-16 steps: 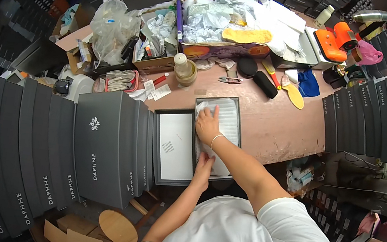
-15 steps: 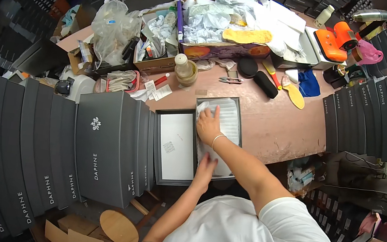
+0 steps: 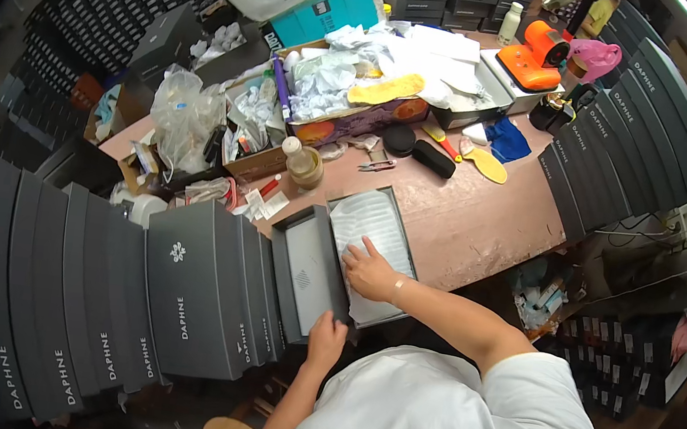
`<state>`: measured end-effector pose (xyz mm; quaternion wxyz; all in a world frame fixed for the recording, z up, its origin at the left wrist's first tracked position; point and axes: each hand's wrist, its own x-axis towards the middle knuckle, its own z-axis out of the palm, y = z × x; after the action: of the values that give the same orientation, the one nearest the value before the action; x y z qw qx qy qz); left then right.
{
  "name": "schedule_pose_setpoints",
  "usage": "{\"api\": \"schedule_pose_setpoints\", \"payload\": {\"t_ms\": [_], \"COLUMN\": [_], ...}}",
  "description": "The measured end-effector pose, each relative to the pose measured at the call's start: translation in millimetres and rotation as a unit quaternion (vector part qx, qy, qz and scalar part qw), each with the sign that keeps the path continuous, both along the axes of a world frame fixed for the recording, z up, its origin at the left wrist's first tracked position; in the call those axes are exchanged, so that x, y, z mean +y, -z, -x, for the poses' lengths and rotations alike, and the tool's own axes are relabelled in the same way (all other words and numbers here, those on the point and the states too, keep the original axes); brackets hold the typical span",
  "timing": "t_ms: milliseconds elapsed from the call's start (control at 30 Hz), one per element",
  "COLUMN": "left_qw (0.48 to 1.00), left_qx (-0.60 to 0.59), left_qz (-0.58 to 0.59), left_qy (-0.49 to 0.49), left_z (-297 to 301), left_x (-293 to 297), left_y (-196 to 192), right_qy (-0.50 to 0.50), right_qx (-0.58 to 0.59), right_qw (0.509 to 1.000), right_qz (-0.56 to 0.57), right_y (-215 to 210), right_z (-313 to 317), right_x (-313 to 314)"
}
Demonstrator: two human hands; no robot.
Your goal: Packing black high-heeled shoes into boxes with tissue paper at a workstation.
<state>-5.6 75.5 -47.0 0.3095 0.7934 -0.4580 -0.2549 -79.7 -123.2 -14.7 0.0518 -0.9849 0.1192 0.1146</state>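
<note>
A dark grey shoebox [image 3: 412, 268] stands open at the front edge of the table, lined with ribbed white wrapping paper [image 3: 374, 217] that covers what lies inside. My right hand [image 3: 370, 273] rests on this wrapping, palm down with fingers spread. Left of the box is its matching lid [image 3: 279, 245], inside up, its white inner face showing a small printed patch. My left hand [image 3: 327, 339] has its fingers curled around the lid's near right corner. The lid seems slightly tilted.
Stacked dark shoeboxes [image 3: 191, 298] crowd the left side, with more boxes [image 3: 635, 141] at the right. Behind stand a carton of crumpled paper [image 3: 329, 68], a pump bottle [image 3: 305, 165], a black case [image 3: 434, 160], small snips [image 3: 377, 166] and an orange device [image 3: 534, 59].
My left hand has moved from the box's wrapping to the lid's near corner and closed on it. My right hand has slid nearer over the wrapping. The view has shifted.
</note>
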Motion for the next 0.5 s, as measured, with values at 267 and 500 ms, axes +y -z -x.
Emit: {"api": "schedule_pose_setpoints", "payload": {"t_ms": [267,500], "left_qw": [0.778,0.924], "left_qx": [0.602,0.364], "left_qz": [0.08,0.03], "left_qy": [-0.16,-0.113], "left_z": [3,-24], "left_x": [22,-91], "left_y": [-44,33], "right_qy": [0.402,0.54], "right_qx": [-0.369,-0.15], "right_qw": [0.649,0.782], "right_qz": [-0.531,-0.273], "right_y": [-69,13], "right_z": [90,76], "right_x": [18,-23]}}
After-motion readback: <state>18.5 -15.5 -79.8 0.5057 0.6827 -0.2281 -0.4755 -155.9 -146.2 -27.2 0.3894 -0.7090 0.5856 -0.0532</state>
